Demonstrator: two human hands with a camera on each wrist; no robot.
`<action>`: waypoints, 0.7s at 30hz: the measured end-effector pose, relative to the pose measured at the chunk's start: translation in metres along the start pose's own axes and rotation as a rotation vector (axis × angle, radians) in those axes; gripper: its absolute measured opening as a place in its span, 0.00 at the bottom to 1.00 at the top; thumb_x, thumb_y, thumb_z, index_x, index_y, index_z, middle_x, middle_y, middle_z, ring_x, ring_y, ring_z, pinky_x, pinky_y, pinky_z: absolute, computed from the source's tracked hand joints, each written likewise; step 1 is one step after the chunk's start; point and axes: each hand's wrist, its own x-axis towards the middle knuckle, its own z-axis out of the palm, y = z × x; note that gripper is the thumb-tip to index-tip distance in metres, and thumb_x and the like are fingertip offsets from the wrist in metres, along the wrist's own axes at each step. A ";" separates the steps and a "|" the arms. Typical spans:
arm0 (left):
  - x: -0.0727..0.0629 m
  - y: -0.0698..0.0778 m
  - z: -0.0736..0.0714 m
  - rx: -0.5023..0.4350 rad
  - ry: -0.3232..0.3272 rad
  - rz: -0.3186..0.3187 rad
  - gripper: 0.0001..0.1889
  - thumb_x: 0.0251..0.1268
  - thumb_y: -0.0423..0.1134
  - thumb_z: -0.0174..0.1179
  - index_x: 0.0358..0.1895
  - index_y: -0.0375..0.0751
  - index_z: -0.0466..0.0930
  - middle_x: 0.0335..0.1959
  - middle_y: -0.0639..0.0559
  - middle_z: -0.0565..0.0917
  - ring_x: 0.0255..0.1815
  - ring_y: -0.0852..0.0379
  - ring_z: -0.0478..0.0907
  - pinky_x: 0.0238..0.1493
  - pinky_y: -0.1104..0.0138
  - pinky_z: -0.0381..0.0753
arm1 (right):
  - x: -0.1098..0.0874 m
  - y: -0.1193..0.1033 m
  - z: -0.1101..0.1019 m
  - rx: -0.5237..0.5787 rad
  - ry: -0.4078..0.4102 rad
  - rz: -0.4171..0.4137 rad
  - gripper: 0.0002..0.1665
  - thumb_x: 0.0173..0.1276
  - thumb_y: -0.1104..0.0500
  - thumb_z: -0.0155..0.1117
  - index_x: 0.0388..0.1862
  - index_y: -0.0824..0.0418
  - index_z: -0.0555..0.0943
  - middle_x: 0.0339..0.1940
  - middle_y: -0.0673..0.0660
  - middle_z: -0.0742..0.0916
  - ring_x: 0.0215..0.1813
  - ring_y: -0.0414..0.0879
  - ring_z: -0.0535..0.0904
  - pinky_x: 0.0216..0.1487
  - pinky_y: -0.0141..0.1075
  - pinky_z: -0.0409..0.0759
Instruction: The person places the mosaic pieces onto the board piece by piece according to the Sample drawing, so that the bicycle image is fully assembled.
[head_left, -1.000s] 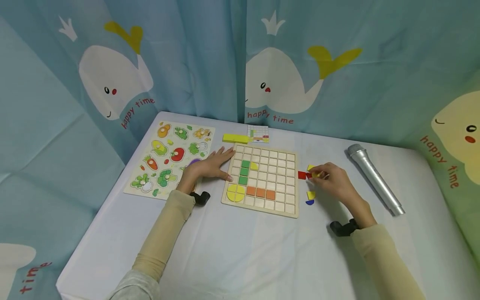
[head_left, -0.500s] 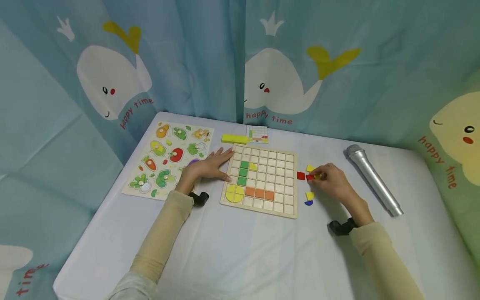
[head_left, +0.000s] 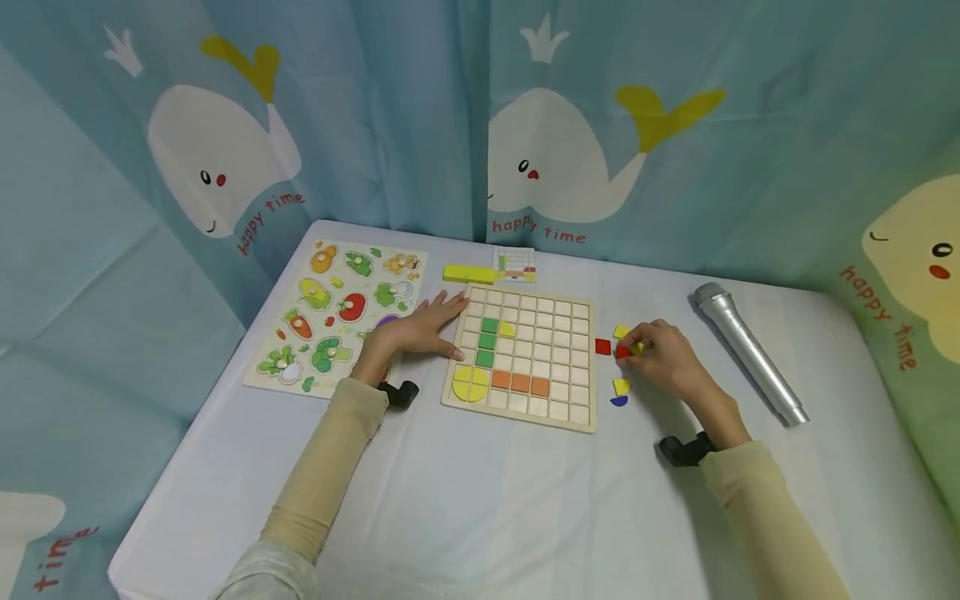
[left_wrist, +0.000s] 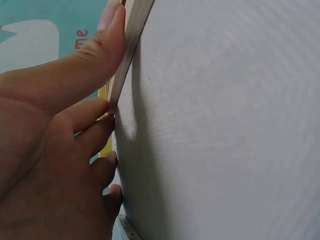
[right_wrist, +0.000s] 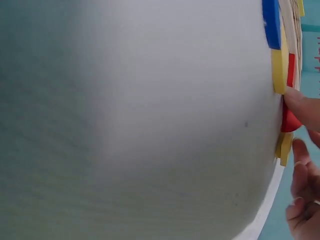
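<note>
My left hand [head_left: 423, 327] lies with spread fingers on the left edge of a wooden grid board [head_left: 557, 415]; its thumb presses the rim [left_wrist: 131, 47] in the left wrist view. Right of the board, the thumb and fingers of my right hand [head_left: 667, 357] pinch a small red piece [head_left: 623, 353], which shows a rounded side [right_wrist: 290, 120] in the right wrist view. A red square tile [head_left: 603, 347] lies between it and the board. Around the hand are a few yellow pieces [head_left: 622, 387] and a blue half-round piece [head_left: 618, 402]. Green tiles [head_left: 486, 340], orange tiles [head_left: 521, 382] and yellow quarter-rounds [head_left: 470, 384] sit in the grid.
A vegetable peg puzzle [head_left: 330, 312] stands left of the board, partly under my left hand. Behind the board lie a yellow bar [head_left: 468, 273] and a pattern card [head_left: 514, 262]. A silver microphone [head_left: 750, 354] lies to the right. Curtains [head_left: 375, 125] rise behind the table.
The red piece in my right fingers has shifted slightly right, away from the red square tile, and turned a little. The left hand stays on the board's edge.
</note>
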 end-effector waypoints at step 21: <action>-0.004 0.003 -0.001 -0.018 0.001 -0.011 0.55 0.66 0.51 0.69 0.85 0.46 0.38 0.87 0.52 0.37 0.87 0.48 0.26 0.85 0.51 0.26 | -0.008 -0.020 0.004 0.114 -0.054 -0.107 0.11 0.70 0.67 0.67 0.50 0.66 0.87 0.48 0.65 0.88 0.43 0.54 0.83 0.36 0.28 0.80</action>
